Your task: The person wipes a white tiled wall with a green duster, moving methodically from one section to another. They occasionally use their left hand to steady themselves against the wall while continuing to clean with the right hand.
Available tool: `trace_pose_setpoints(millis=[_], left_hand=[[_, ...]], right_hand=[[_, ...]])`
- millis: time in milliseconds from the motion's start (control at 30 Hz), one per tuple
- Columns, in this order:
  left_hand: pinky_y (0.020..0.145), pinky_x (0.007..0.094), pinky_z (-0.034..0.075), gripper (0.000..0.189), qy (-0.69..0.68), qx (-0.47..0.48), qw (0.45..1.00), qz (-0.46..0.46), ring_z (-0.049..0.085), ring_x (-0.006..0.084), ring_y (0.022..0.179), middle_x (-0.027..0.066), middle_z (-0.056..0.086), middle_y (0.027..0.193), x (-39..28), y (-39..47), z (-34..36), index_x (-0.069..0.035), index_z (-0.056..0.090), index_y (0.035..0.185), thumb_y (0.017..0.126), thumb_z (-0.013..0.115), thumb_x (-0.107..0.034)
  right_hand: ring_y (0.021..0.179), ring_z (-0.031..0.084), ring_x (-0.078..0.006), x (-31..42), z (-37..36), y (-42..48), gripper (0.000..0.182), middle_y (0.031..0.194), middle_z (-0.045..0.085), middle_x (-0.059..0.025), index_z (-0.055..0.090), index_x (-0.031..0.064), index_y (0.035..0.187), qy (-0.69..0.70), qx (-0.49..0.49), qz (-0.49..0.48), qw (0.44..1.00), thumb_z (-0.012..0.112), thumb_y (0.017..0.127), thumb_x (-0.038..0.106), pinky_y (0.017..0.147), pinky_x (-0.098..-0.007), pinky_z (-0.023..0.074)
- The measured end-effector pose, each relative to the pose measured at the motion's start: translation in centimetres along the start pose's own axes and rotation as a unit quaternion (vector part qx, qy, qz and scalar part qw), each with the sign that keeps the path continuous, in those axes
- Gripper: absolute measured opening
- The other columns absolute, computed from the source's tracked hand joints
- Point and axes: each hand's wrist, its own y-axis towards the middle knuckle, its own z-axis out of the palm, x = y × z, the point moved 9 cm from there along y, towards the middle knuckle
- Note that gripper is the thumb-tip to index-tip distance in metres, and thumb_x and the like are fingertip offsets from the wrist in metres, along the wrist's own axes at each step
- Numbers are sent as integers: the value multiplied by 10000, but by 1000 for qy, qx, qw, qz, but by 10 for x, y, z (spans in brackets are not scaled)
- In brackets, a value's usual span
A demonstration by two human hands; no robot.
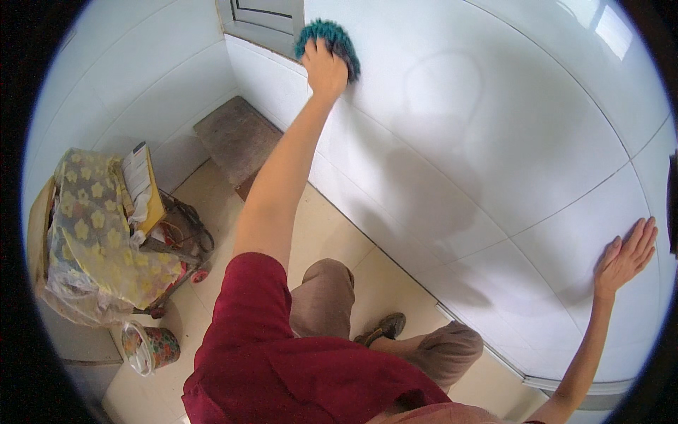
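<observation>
My left hand (327, 69) is stretched far forward, its fingers curled over a shaggy teal chenille cleaning cloth (339, 38). The cloth presses on the white tiled wall (434, 175), beside the lower corner of a grey framed window or door (263, 22). Its underside is hidden. Well to the right, my right hand (624, 262) rests flat on the same wall, palm against the tiles, holding nothing. Faint streaks or reflections and my shadow show on the tiles between the two hands.
On the left stands a wheeled cart under a yellow flowered plastic cover (98, 217). Near it are a patterned waste bin (163, 347) with a plastic liner and a brown mat (238, 138) by the wall. My legs and a dark shoe (392, 326) are below.
</observation>
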Motion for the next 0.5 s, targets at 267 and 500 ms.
trace_pose_setpoints(millis=[267, 500], left_hand=[[1041, 553, 386, 481, -34, -57, 988, 140, 480, 512, 1166, 323, 477, 1310, -76, 61, -16, 34, 482, 1322, 935, 466, -252], [1054, 522, 392, 446, 95, -81, 968, 216, 454, 470, 1210, 312, 499, 1308, -11, 79, 2, 79, 493, 1312, 947, 420, -167]], right_hand=[[1514, 223, -300, -6, 5, -7, 558, 1626, 288, -119, 322, 55, 1546, -12, 10, 4, 1000, 332, 1052, 315, 1223, -485, 95], [1503, 251, -308, 0, 4, -4, 563, 1614, 310, -132, 339, 48, 1538, 6, 1, 8, 1000, 369, 1031, 290, 1220, -485, 116]])
